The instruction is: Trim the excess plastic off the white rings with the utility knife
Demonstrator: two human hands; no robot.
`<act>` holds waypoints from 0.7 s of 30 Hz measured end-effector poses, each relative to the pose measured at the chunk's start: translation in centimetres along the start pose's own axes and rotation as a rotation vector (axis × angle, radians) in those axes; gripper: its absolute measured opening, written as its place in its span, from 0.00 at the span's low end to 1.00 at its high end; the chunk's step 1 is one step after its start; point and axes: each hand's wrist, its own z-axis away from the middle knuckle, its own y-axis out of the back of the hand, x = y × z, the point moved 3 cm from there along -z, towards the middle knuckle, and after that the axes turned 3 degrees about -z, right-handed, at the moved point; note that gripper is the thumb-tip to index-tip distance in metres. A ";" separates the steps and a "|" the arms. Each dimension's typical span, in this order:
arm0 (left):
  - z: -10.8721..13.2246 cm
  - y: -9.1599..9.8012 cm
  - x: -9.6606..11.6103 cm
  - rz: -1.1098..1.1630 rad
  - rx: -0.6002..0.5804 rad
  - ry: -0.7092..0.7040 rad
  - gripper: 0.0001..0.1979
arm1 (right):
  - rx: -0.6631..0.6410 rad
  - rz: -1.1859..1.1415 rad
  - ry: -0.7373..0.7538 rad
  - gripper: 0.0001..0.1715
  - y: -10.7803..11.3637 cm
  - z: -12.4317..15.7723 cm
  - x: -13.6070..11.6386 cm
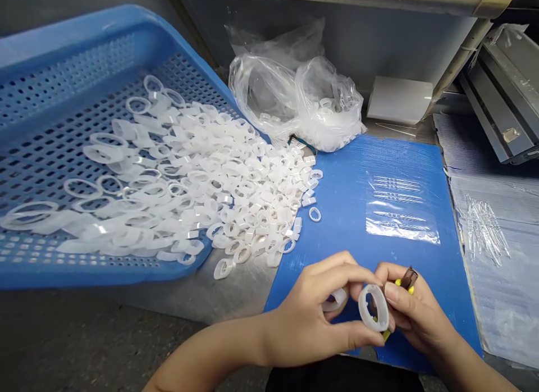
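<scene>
Two hands meet at white ring point(373, 309): left hand point(320, 316) clamped on rim, right hand point(419, 316) closed round small tool point(408, 278), possibly cutter; ring pile point(236, 195) well apart.

Bright, even, cool white light from overhead. Glare on the bags point(295, 94) and the clear sleeve point(402, 212) on the mat point(349, 173). The white pile point(202, 178) is nearly blown out. Soft shadow under the tray point(63, 100), whose left side is stretched by the wide lens. Left hand point(320, 319), right hand point(416, 319) and the ring point(374, 308) are sharp, with no motion blur.
</scene>
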 end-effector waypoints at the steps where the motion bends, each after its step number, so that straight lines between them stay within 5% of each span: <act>1: 0.0 -0.1 -0.2 -0.007 -0.001 0.014 0.16 | 0.016 -0.003 -0.012 0.25 0.0 0.0 0.0; 21: 0.3 -0.8 -2.9 0.123 0.046 0.312 0.16 | 0.010 -0.144 -0.019 0.15 0.4 -1.6 0.7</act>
